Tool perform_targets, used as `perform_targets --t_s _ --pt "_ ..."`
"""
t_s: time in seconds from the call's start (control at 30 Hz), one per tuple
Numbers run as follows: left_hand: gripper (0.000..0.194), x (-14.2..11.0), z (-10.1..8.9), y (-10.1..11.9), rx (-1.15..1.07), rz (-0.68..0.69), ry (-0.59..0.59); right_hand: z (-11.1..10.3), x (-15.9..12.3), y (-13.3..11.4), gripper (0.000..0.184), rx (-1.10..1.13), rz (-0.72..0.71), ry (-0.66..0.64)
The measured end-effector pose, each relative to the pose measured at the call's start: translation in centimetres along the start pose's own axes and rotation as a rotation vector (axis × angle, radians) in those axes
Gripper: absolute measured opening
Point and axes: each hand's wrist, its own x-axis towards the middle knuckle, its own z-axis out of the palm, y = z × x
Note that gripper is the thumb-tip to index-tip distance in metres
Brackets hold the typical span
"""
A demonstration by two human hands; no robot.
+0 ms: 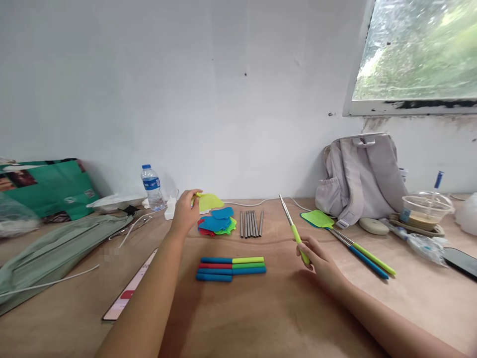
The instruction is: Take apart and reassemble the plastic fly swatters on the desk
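My left hand point(187, 211) pinches a yellow fly swatter head point(209, 201) above a pile of blue, red and green swatter heads point(219, 223). In my right hand point(315, 256) is a fly swatter handle point(295, 233), its yellow-green grip in my fingers and its metal rod pointing up and away. Several metal tubes point(251, 224) lie side by side between my hands. Closer to me, coloured grips point(231, 268) in blue, red, green and yellow are lined up in rows. Two assembled fly swatters point(350, 243) rest to the right of my right hand.
A phone point(119, 306) lies partly behind my left forearm. At the back stand a water bottle point(152, 189) and a grey backpack point(365, 179). On the right are a drink cup point(427, 209), a round case point(373, 226) and a dark phone point(462, 262). A grey-green bag point(55, 248) lies left.
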Motion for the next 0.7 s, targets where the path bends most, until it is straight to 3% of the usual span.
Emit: perform_targets --t_s 0.07,0.17,0.27,0.37,0.47,0.57,0.7 --pt "0.037 0.6 -1.8 2.5 -0.118 0.122 0.008 -0.1 -0.1 0.0 0.033 -0.033 -0.071 0.027" --pt "0.043 0.5 -4.0 6.1 -0.089 0.282 -0.141 -0.2 -0.3 0.1 0.029 -0.034 -0.159 0.071" --pt "0.034 -0.4 -4.9 8.6 -0.190 0.320 -0.249 -0.3 -0.6 0.1 0.030 -0.062 -0.200 0.094" --pt "0.025 -1.1 -4.7 9.7 -0.296 0.313 -0.379 -0.6 -0.9 -0.1 0.029 -0.199 -0.257 0.097" --pt "0.018 -1.5 -3.9 10.1 -0.226 0.509 -0.511 -0.8 -1.0 -0.5 0.027 -0.348 -0.294 0.082" --pt "0.016 -1.9 -2.8 10.6 -0.054 0.663 -0.532 -1.0 -0.9 -0.7 0.028 -0.402 -0.279 0.076" --pt "0.021 -2.6 -1.4 11.3 0.051 0.734 -0.572 -1.1 -0.9 -0.6 0.030 -0.436 -0.258 0.075"
